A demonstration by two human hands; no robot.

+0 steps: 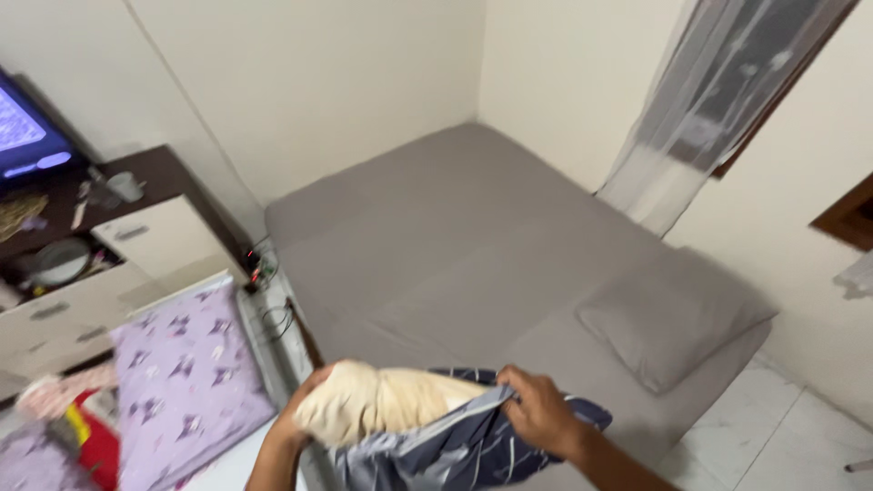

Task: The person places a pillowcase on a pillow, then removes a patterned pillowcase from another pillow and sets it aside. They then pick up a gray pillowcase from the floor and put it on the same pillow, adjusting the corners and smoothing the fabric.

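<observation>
Both hands low in the view, at about 6 o'clock, over the near edge of the bed (473, 236). Left hand (296, 423) closed around the bare end of a cream pillow (382, 400), fingers mostly hidden behind the stuffing. Right hand (541, 414) pinched shut on the open hem of a dark blue striped pillowcase (464, 450), knuckles up. Pillow only partly inside the case: cream end exposed toward 9 o'clock, the rest swallowed by the blue cloth, which sags below the hands.

Likely trouble: hem slipping from the right-hand pinch, since the grip looks to be on a thin fold only; pillow bunching at the mouth of the case and jamming crooked; loose cloth drooping toward the floor and picking up dirt.

Grey pillow (668, 314) lying flat on the grey sheet at 3 o'clock. Purple patterned cushion (182, 382) propped at 9 o'clock beside a drawer unit (136, 245), its open shelf holding a round pale dish and small clutter, too blurred to name.
</observation>
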